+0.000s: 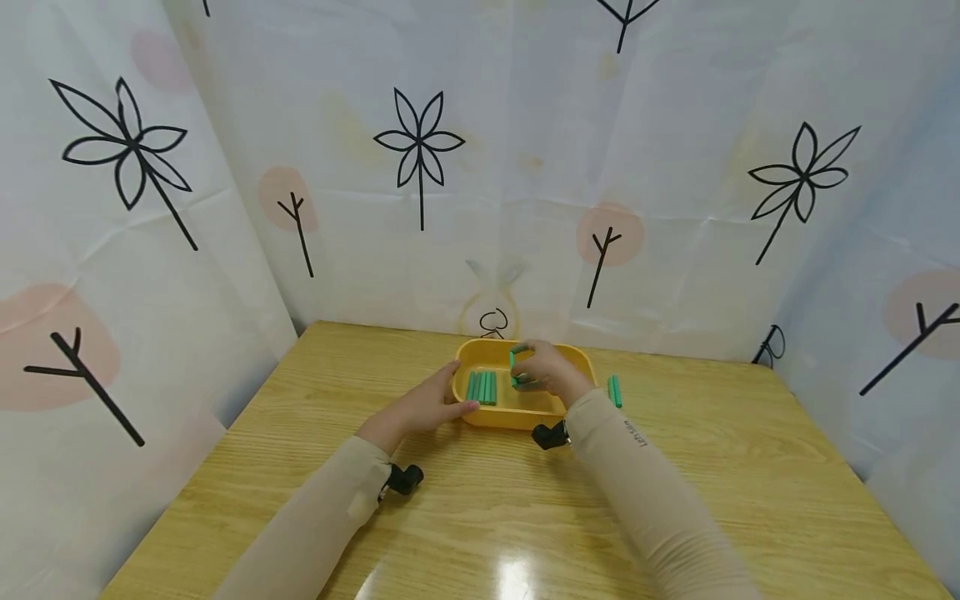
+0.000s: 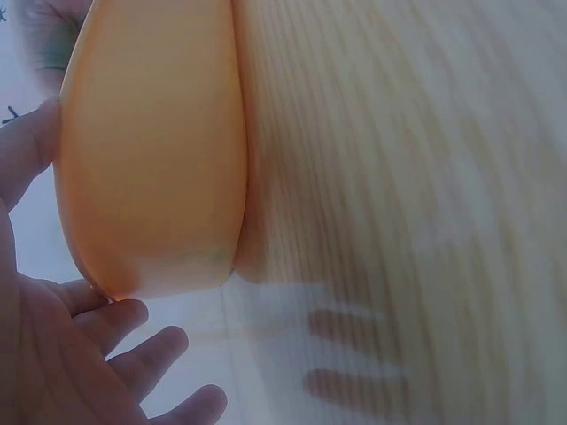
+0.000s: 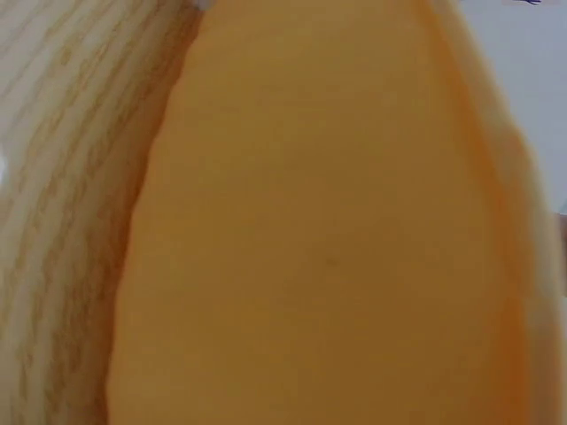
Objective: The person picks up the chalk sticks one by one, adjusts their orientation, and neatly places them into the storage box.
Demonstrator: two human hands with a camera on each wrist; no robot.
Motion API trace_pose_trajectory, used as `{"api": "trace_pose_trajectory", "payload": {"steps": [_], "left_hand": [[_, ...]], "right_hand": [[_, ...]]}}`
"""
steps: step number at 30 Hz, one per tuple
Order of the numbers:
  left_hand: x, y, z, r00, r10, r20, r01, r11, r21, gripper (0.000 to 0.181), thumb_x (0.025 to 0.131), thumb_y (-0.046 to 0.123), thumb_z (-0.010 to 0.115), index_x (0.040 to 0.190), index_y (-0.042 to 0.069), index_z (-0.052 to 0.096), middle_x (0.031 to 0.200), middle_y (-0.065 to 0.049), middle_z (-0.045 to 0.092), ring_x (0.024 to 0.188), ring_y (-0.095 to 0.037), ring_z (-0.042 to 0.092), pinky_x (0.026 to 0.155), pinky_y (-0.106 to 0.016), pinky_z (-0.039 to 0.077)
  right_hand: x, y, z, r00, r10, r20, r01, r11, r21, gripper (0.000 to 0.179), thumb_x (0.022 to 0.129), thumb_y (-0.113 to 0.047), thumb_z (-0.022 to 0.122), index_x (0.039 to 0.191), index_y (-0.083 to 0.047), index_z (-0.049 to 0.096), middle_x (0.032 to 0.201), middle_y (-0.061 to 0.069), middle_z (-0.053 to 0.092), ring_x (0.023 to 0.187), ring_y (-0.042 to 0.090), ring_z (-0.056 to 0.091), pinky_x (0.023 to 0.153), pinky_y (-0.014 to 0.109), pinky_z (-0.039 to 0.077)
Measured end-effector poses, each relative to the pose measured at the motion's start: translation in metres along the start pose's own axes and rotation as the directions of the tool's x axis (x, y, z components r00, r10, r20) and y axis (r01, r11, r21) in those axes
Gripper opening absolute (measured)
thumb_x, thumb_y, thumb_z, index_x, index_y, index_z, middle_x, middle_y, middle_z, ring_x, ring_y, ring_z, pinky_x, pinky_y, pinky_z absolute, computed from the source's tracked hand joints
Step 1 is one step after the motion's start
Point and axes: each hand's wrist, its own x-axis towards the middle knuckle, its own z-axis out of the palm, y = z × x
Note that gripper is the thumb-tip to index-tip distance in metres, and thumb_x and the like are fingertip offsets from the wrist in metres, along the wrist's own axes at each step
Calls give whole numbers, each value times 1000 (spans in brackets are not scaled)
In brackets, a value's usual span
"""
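Note:
A yellow plastic tray (image 1: 510,419) stands at the far side of the wooden table. My left hand (image 1: 427,402) rests at its left front corner, thumb and fingertips against the rim. The left wrist view shows the other fingers (image 2: 151,359) of that hand spread loosely apart. Inside the tray, at its left, several green sticks (image 1: 482,387) lie side by side. Over the tray's middle, my right hand (image 1: 547,367) pinches a green stick (image 1: 513,360) between thumb and fingers. The right wrist view is filled by the tray's outer wall (image 3: 328,212), which hides that hand.
To the right of the tray, more green sticks (image 1: 615,390) lie on the table (image 1: 480,500). A white cloth (image 1: 510,167) printed with flowers and twigs hangs behind and at both sides. A small black object (image 1: 768,344) is at the table's far right corner.

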Motion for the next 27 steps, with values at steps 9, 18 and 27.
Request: {"api": "trace_pose_trajectory", "payload": {"steps": [9, 18, 27], "left_hand": [[0, -1, 0, 1000, 6, 2, -6, 1000, 7, 105, 91, 61, 64, 162, 7, 9, 165, -17, 15, 150, -34, 21, 119, -50, 22], [2, -2, 1, 1000, 14, 1, -14, 1000, 7, 105, 90, 61, 65, 161, 7, 10, 165, -16, 16, 149, -33, 22, 119, -49, 23], [0, 0, 1, 1000, 10, -3, -10, 1000, 20, 103, 92, 60, 63, 161, 6, 9, 165, -17, 15, 150, -34, 22, 119, -49, 23]], "right_hand": [[8, 11, 11, 999, 22, -40, -24, 998, -55, 54, 92, 6, 62, 143, -1, 47, 101, 16, 60, 77, 22, 62, 70, 35, 58], [17, 24, 19, 998, 29, -54, -31, 998, -54, 55, 89, 8, 64, 141, 1, 48, 101, 17, 59, 76, 23, 62, 68, 33, 59], [15, 25, 24, 999, 12, -52, -17, 996, -88, 53, 91, 7, 63, 141, 2, 48, 110, 21, 59, 74, 23, 63, 69, 35, 60]]}}
